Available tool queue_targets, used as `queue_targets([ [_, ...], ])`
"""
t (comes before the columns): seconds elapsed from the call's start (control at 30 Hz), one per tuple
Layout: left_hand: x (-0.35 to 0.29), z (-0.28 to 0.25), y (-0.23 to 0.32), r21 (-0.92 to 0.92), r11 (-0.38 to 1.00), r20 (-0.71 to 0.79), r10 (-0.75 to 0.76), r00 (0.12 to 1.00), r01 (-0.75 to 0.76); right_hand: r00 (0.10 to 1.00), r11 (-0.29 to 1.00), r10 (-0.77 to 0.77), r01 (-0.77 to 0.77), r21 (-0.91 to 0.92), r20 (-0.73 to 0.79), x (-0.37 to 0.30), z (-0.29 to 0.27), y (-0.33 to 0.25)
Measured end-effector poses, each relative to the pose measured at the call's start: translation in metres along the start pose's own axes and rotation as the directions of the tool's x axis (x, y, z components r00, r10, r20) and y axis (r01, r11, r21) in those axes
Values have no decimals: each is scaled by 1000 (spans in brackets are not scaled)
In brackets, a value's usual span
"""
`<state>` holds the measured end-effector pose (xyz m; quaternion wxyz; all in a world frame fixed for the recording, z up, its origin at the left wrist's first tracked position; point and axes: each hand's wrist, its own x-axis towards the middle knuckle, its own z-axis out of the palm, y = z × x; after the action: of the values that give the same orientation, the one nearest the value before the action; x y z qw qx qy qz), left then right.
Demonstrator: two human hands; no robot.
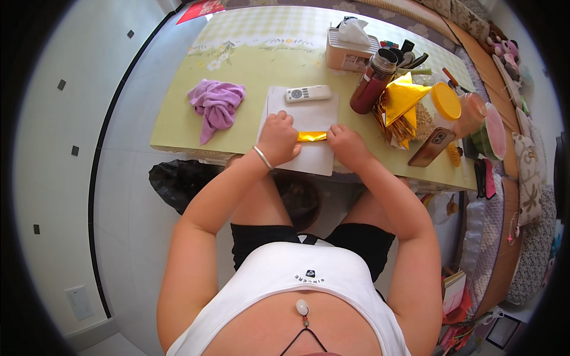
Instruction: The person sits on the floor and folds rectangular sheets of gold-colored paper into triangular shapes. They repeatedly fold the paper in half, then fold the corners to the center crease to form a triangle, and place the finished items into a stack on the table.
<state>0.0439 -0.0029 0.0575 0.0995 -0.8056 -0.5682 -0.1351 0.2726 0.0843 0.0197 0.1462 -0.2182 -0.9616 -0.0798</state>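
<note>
A narrow folded strip of shiny gold foil paper (pixel 312 136) stretches between my two hands over white paper sheets (pixel 314 161). My left hand (pixel 278 137), with a silver bangle at the wrist, is closed on the strip's left end. At the other end, my right hand (pixel 348 146) pinches the foil between thumb and fingers. Both hands rest low over the sheets near the table's front edge; the strip's ends are hidden under the fingers. Just beyond lies a white remote control (pixel 308 94) on the paper.
A purple cloth (pixel 217 105) lies crumpled on the left of the table (pixel 255 65). To the right stand a dark red thermos (pixel 373 83), a stack of folded gold paper (pixel 405 98), a yellow-lidded jar (pixel 445 101) and an upright phone (pixel 432 147). A tissue box (pixel 344 52) is behind.
</note>
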Motion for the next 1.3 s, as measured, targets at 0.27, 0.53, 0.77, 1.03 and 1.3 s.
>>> queue_targets([
  [0.27, 25, 44, 31, 111, 991, 96, 63, 993, -74, 992, 988, 106, -97, 121, -71, 7, 6, 5],
  [0.53, 11, 19, 3, -127, 985, -27, -118, 993, 114, 981, 884, 191, -163, 438, -21, 8, -18, -2],
  [0.77, -6, -43, -46, -559, 815, -58, -223, 973, 153, 948, 772, 311, -208, 601, -72, 4, 3, 1],
  [1.03, -16, -38, -49, -502, 865, -31, 4, 1000, -18, 981, 929, 194, -187, 320, 8, 16, 13, -6],
  [1.3, -45, -40, -44, -431, 902, -9, -27, 1000, 21, 970, 937, 169, -214, 277, 176, 40, 12, 5],
])
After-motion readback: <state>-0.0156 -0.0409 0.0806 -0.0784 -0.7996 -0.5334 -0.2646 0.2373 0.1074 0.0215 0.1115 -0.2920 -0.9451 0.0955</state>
